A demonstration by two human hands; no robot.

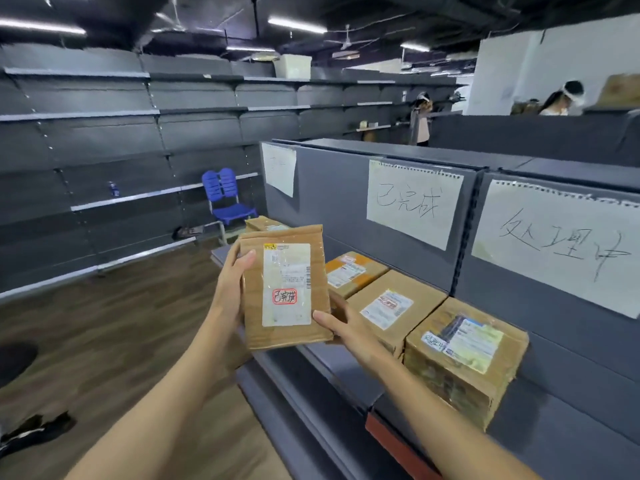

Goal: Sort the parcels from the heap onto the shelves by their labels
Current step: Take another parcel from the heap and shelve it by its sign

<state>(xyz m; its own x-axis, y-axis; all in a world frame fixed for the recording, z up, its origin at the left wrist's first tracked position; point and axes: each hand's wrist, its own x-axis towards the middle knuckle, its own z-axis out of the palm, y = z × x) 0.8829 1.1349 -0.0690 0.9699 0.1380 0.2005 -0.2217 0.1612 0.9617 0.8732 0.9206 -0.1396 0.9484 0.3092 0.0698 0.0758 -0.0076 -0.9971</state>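
A flat brown parcel (252, 313) is held upright in front of me, its white label with a red-boxed handwritten mark facing me. My left hand (230, 289) grips its left edge and my right hand (349, 327) holds its lower right corner. Behind it, on the grey shelf (332, 362), lie three cardboard parcels: one with orange tape (353, 270), a middle one (391, 306) and a nearer one (464, 355). A further parcel (263, 223) sits at the shelf's far end. Handwritten paper signs (414, 202) (561, 244) (278, 168) hang on the shelf's back panel.
Long grey wall shelving (104, 161) runs along the left, with a blue chair (227, 199) at its foot. Wooden floor (104, 334) stretches to my left, with dark objects (34, 431) on it. Two people (420, 123) (562, 100) stand far off behind the shelf unit.
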